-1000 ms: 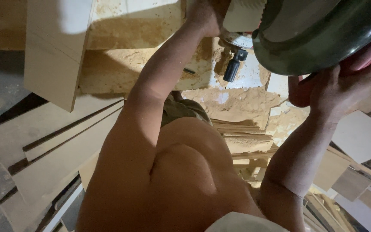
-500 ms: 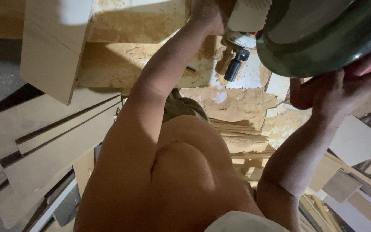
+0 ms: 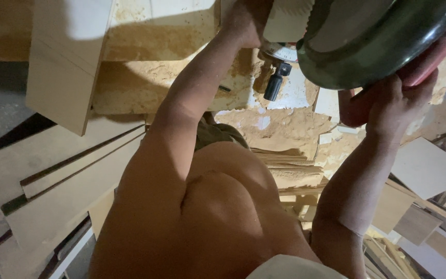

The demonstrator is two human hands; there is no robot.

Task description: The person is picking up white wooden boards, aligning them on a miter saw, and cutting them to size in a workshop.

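Right hand point(image 3: 393, 101) grips saw handle point(image 3: 429, 62); boards point(image 3: 63, 175) apparently stacked below.

Between the hands, the dark green saw housing point(image 3: 367, 41) and the black knob point(image 3: 274, 85) block the way. Below the knob, the sawdust-caked bench point(image 3: 181, 82) lies open. Left of the left hand point(image 3: 243, 20), a pale board point(image 3: 68, 67) overhangs stacked offcuts point(image 3: 52, 191).
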